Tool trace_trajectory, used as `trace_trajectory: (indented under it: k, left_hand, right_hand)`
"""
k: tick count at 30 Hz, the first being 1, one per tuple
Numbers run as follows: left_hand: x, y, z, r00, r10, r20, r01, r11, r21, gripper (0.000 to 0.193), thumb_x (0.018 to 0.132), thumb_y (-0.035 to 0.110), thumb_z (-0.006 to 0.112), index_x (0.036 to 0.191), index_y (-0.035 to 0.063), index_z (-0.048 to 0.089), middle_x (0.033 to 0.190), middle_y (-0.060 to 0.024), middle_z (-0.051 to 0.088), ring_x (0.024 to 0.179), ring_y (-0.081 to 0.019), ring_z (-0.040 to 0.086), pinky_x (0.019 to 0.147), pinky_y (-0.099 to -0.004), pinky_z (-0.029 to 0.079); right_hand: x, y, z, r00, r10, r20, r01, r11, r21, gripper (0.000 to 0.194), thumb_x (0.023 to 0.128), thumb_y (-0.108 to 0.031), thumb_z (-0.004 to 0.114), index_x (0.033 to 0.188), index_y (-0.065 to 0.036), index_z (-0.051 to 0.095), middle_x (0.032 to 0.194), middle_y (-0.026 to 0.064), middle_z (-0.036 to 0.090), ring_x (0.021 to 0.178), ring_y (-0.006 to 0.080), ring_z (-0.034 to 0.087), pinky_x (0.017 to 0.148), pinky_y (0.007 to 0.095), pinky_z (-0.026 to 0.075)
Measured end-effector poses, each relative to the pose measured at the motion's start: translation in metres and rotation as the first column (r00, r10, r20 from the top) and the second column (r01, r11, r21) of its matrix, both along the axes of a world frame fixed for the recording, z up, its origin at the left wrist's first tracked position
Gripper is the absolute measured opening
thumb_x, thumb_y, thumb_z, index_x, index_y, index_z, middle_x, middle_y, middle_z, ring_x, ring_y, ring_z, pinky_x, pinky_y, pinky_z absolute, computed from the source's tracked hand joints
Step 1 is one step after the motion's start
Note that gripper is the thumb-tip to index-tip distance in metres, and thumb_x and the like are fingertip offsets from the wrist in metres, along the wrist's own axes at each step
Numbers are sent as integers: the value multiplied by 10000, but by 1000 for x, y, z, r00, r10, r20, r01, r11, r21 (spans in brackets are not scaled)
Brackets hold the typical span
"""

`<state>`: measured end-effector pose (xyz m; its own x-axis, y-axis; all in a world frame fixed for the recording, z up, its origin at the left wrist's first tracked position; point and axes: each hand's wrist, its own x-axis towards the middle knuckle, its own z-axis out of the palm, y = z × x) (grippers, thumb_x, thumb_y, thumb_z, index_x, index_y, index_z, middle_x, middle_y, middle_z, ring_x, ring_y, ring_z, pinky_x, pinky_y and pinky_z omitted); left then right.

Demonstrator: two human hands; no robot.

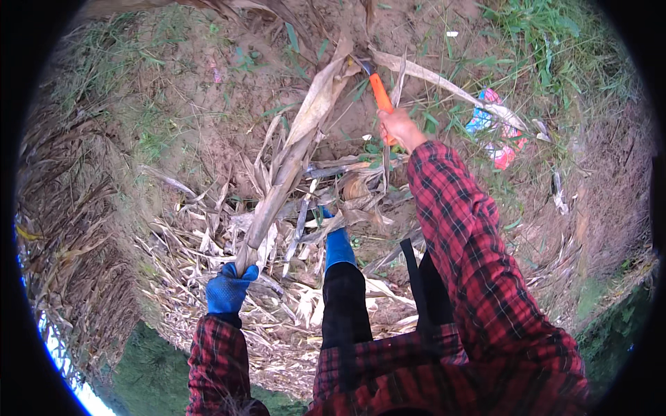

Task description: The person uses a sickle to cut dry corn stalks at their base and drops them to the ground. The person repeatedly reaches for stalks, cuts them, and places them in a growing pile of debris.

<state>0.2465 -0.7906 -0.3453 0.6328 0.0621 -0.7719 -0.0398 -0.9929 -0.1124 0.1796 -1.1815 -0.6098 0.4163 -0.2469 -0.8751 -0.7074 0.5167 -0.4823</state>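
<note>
My left hand [227, 289], in a blue glove, grips one end of a dry corn stalk [283, 177]. The stalk slants away from me toward the upper middle, with withered leaves hanging along it. Bare, my right hand [399, 127] is closed around the orange handle [381, 93] of a cutting tool, which looks like a sickle. Its dark metal part [368, 66] lies close to the far end of the stalk. Leaves hide most of the blade, so I cannot tell whether it touches the stalk.
Dry corn leaves and stalks [208, 249] litter the soil around my blue boot [339, 248]. A pink and blue plastic wrapper [494, 127] lies to the right near green grass [546, 47]. More dry stalks [78, 249] are massed at the left.
</note>
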Motion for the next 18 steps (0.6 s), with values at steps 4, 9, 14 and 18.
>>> trace_trajectory:
  k: [4, 9, 14, 18]
  left_hand:
    - [-33, 55, 46, 995, 98, 10, -98, 985, 143, 506, 700, 566, 647, 795, 71, 603, 761, -200, 628, 739, -364, 619, 634, -432, 472]
    - [-64, 167, 129, 992, -29, -121, 65, 951, 301, 621, 667, 609, 617, 979, 72, 607, 785, -140, 645, 762, -324, 633, 721, -414, 479]
    - [-63, 174, 139, 964, -248, -98, 266, 922, 281, 800, 759, 594, 454, 1354, 74, 330, 1163, -138, 580, 1050, -281, 572, 1030, -478, 230]
    - [-54, 106, 136, 943, -312, -117, 302, 948, -97, 662, 829, 583, 317, 1274, 105, 429, 1229, -123, 541, 1143, -245, 514, 1024, -496, 227]
  right_hand:
    - [-103, 45, 110, 992, -122, -39, 128, 956, 262, 263, 893, -281, 518, 724, -84, 476, 524, -7, 446, 411, 116, 435, 372, 253, 337]
    - [-215, 25, 255, 495, -868, -33, 867, 491, 85, 234, 934, -311, 450, 777, -139, 426, 582, -49, 390, 457, 74, 379, 428, 235, 333]
    - [-203, 15, 344, 887, -459, 46, 461, 877, -136, 256, 926, -318, 469, 794, -102, 432, 574, -14, 424, 436, 96, 414, 391, 258, 370]
    - [-168, 43, 429, 973, -156, 168, 196, 947, -255, 262, 909, -316, 512, 825, -78, 442, 572, 3, 467, 415, 101, 466, 355, 253, 401]
